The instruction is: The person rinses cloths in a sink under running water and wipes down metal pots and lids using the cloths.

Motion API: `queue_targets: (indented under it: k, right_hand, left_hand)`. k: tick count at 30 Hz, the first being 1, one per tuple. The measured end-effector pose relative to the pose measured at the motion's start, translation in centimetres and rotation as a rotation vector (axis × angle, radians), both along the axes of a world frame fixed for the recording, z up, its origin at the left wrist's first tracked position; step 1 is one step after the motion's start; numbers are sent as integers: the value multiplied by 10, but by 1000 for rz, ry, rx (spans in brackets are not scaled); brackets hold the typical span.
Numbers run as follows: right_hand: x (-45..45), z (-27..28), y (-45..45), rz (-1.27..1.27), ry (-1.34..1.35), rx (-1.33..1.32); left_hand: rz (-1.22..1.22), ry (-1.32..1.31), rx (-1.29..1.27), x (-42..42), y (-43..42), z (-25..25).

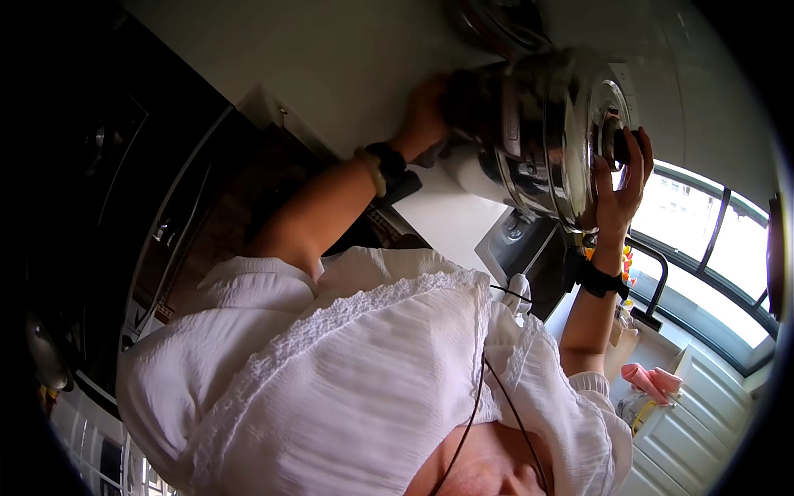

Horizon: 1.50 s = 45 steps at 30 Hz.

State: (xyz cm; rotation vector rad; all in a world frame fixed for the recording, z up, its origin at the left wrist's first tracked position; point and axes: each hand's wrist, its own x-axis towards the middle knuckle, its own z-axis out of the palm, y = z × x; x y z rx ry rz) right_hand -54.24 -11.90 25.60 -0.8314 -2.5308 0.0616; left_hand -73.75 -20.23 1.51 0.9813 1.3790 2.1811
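Note:
A shiny steel pot [529, 169] appears at the upper middle, its lidded end facing the right of the view. My right hand [622, 186] is closed around the dark knob of the round lid [583, 178], thumb on one side and fingers on the other. At the other end of the pot, my left hand [426, 116] grips its dark side; shade hides most of those fingers. The lid sits against the pot's rim. I cannot see inside the pot.
A steel sink [513, 240] lies below the pot, with a black faucet [657, 285] beside the window [695, 223]. Pink cloth or gloves [651, 380] lie near white panelled doors [695, 422]. Dark glossy fronts [107, 182] fill the left side.

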Motion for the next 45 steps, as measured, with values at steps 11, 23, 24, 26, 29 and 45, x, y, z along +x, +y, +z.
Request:
queue_targets:
  k: [11, 23, 24, 26, 29, 45]
  right_hand:
    - [5, -1, 2, 50, -37, -4]
    - [1, -2, 0, 10, -52, 0]
    - [0, -1, -1, 4, -53, -3]
    - [-1, 0, -2, 7, -68, 13]
    - [2, -1, 0, 26, -68, 0]
    - [1, -2, 2, -15, -107, 45]
  left_hand:
    - [-132, 57, -30, -24, 25, -16]
    - [-160, -160, -29, -12, 5, 10]
    - [-163, -196, -22, -10, 10, 6]
    - [-165, -270, -10, -1, 18, -9]
    - [-325, -29, -122, 6, -10, -19]
    - [-196, -137, 25, -15, 41, -21]
